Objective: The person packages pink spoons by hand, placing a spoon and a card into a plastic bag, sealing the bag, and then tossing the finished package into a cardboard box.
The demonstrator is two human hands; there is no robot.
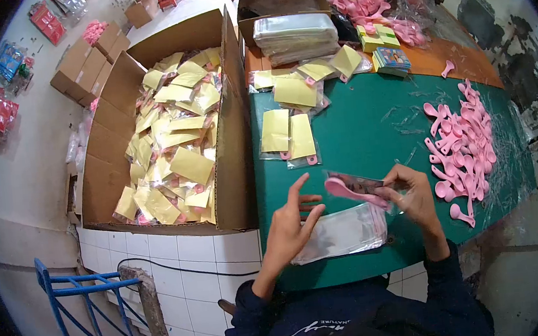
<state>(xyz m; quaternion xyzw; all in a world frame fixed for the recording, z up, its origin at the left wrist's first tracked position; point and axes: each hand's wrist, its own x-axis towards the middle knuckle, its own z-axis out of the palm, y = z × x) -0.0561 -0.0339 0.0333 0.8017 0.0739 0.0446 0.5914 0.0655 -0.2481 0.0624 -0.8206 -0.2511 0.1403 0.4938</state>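
On the green tabletop (358,120), clear plastic bags (346,233) lie stacked, partly hidden by your empty left hand (291,228), fingers spread. Above them your right hand (413,197) pinches a dark, hard-to-read card (358,179) and a pink plastic spoon (351,191), its bowl pointing left, long axis slanting down rightward to the handle.

Dk navy top (393,318), 2 matching slvs (444,275), wht frt print (320,327) (script + caps, partly legible).

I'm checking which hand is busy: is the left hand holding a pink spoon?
No, the raised pink spoon is in the right hand, while the left hand is open, fingers spread.
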